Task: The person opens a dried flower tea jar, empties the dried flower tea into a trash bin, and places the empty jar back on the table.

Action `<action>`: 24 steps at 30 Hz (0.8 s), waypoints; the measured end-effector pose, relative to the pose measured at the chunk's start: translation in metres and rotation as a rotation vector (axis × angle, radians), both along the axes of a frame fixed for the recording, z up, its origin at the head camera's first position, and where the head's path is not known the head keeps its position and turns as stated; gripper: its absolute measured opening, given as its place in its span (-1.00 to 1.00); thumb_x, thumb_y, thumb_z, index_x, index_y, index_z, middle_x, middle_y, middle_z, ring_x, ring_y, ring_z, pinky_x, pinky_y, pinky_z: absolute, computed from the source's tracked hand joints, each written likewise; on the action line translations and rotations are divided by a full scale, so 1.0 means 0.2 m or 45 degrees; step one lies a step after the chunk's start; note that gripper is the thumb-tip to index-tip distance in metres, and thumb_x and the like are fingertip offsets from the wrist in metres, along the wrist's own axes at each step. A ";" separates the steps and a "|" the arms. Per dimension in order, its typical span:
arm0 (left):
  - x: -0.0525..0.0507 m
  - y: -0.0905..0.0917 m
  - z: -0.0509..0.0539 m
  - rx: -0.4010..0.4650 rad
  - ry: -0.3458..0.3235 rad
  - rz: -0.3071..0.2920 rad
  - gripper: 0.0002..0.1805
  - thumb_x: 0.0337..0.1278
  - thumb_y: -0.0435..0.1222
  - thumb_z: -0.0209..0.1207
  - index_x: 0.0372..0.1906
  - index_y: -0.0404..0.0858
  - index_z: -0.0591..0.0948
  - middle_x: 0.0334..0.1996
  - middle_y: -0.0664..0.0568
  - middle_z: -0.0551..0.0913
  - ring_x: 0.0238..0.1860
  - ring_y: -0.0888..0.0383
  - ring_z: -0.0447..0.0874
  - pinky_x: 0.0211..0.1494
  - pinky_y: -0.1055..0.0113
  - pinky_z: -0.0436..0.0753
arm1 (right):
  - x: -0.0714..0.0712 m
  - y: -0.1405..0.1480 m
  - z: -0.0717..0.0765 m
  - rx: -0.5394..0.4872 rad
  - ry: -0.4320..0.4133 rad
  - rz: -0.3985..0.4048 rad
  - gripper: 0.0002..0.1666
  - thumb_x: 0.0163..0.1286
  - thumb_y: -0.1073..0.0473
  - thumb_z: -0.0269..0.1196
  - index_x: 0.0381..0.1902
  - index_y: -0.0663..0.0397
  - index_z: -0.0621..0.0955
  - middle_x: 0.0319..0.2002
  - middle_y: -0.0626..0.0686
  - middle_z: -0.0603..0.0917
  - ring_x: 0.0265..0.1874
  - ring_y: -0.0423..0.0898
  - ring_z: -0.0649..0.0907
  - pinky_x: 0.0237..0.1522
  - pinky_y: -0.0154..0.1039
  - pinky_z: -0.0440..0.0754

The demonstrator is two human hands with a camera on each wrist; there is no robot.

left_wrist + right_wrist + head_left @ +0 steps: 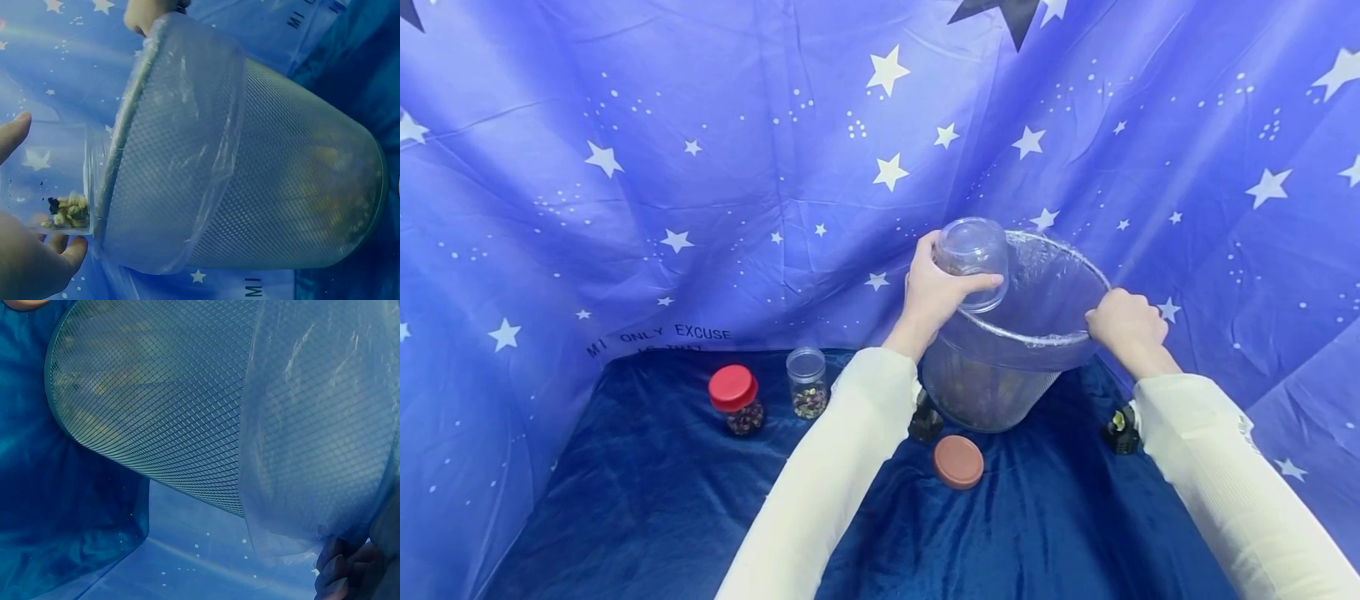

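The left hand (pixel 934 292) grips a clear jar (pixel 973 250), tipped with its mouth at the rim of a mesh bin (pixel 992 392) lined with a clear bag. In the left wrist view a small clump of yellowish and dark dried pieces (pixel 70 211) lies inside the jar (pixel 47 162) near its mouth. The right hand (pixel 1127 325) grips the bin's right rim over the bag; its curled fingers (pixel 334 569) show at the bag's edge in the right wrist view. The bin leans slightly, with yellowish contents visible low through the mesh (pixel 337 181).
A red-lidded jar (pixel 733 390) and a lidless-looking clear jar (pixel 807 387), both holding dried pieces, stand on the blue cloth (pixel 647 492) at left. A brownish-pink lid (pixel 958 462) lies in front of the bin. A starry curtain (pixel 760 150) hangs behind.
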State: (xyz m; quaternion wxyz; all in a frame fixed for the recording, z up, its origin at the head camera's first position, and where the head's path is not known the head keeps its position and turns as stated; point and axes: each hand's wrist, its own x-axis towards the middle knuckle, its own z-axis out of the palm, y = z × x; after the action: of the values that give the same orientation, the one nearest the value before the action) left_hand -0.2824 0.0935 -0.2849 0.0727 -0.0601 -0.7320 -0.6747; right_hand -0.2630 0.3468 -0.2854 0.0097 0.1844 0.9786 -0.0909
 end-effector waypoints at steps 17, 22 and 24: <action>0.03 0.00 0.01 -0.178 0.094 -0.034 0.03 -0.45 -0.08 0.62 0.34 0.06 0.39 0.20 0.18 0.58 0.22 0.15 0.52 0.27 0.23 0.51 | 0.00 0.00 0.00 0.009 -0.010 -0.008 -0.35 0.42 0.01 -0.04 0.06 0.61 0.42 0.03 0.66 0.45 0.03 0.57 0.50 -0.15 0.29 0.53; 0.03 0.01 0.01 -0.170 0.033 0.036 0.03 -0.45 0.05 0.60 0.34 0.05 0.39 0.20 0.18 0.57 0.24 0.13 0.50 0.26 0.19 0.52 | 0.00 0.00 0.00 0.008 -0.007 -0.008 -0.35 0.42 0.01 -0.05 0.06 0.62 0.42 0.03 0.67 0.45 0.03 0.57 0.50 -0.15 0.29 0.54; 0.03 0.02 0.02 -0.175 0.024 0.063 0.03 -0.45 0.05 0.60 0.34 0.05 0.40 0.19 0.18 0.57 0.24 0.12 0.50 0.26 0.17 0.53 | -0.01 0.00 0.00 0.005 -0.006 -0.008 -0.35 0.42 0.01 -0.06 0.06 0.62 0.42 0.03 0.66 0.45 0.02 0.57 0.49 -0.15 0.29 0.53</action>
State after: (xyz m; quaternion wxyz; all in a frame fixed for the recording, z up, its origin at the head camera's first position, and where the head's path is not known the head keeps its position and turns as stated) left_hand -0.2756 0.0979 -0.2816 0.0918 -0.0531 -0.7771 -0.6203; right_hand -0.2641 0.3467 -0.2854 0.0114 0.1877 0.9781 -0.0887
